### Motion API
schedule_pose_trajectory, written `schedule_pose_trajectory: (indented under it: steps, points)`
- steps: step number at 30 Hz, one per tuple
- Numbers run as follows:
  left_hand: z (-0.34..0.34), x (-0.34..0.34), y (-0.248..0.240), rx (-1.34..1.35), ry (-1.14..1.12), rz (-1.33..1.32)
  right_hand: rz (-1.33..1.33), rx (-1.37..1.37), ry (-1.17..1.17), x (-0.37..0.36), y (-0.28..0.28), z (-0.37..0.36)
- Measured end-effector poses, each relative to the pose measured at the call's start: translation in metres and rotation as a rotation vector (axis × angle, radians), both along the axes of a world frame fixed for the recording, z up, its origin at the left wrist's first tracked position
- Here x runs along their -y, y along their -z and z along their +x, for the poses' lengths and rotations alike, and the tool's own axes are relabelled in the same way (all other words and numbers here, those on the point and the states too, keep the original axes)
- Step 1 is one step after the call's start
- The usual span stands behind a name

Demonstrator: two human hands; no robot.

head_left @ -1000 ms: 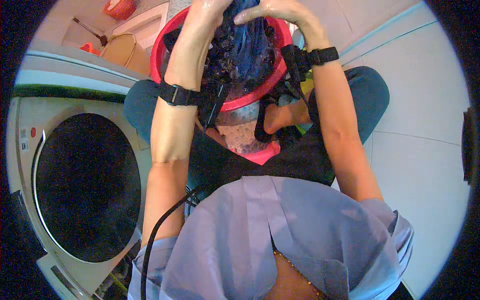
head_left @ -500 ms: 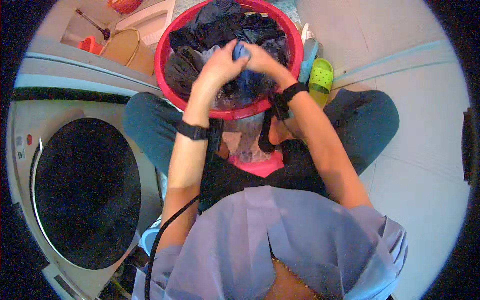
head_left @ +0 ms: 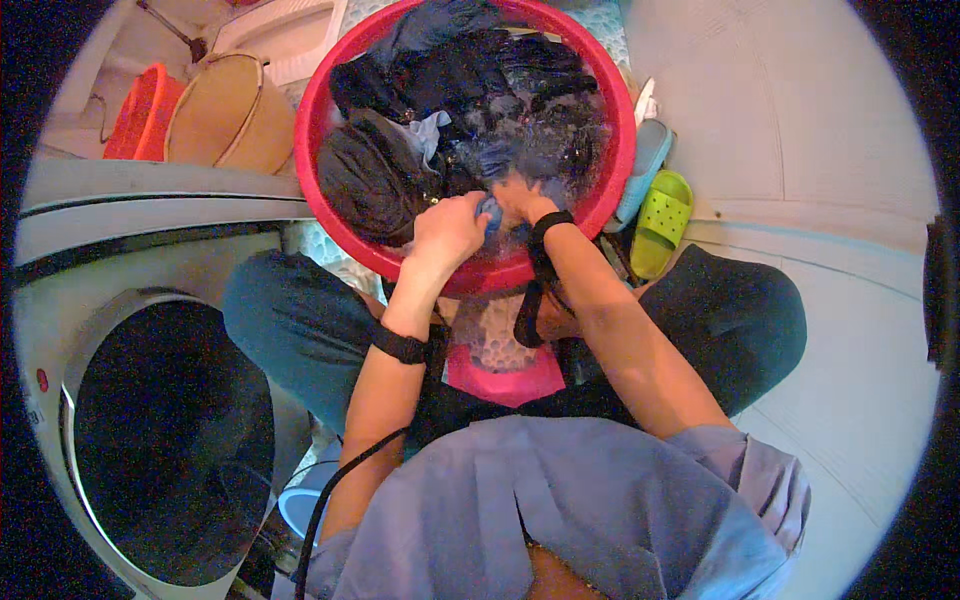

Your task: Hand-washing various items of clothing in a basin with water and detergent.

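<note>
A large red basin holds dark wet clothes in water. Near its front edge, my left hand is closed around a bunched blue cloth. My right hand is low among the wet clothes, right beside that cloth; its fingers are blurred and partly hidden, so their grip cannot be made out. A dark grey garment lies bunched at the basin's left, with a pale piece of cloth next to it.
A front-loading washing machine stands at my left. Green clog and blue slipper lie right of the basin. A tan bucket and an orange container are at the far left. A pink stool shows between my legs.
Both hands have come down and nearer to me, from above the clothes to the basin's front part. The blue cloth has moved with my left hand. The view has shifted too.
</note>
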State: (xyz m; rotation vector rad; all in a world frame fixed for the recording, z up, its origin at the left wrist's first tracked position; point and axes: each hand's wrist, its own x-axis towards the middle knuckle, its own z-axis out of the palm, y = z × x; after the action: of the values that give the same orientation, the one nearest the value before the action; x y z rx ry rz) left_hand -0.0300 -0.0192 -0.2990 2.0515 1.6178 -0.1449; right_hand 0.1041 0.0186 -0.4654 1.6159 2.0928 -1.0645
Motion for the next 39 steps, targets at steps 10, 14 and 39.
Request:
schedule_pose_trajectory:
  steps: [10,14,39]
  points:
    - [-0.011,-0.023,0.024,0.255,-0.119,0.082,0.060,-0.210,0.096,-0.003,0.036,0.028]
    - [-0.017,-0.061,0.045,0.680,-0.184,0.355,0.191,-0.439,0.163,-0.018,-0.001,0.044]
    - [0.052,-0.039,-0.004,0.829,0.029,0.453,-0.152,-1.632,1.006,-0.031,-0.209,0.050]
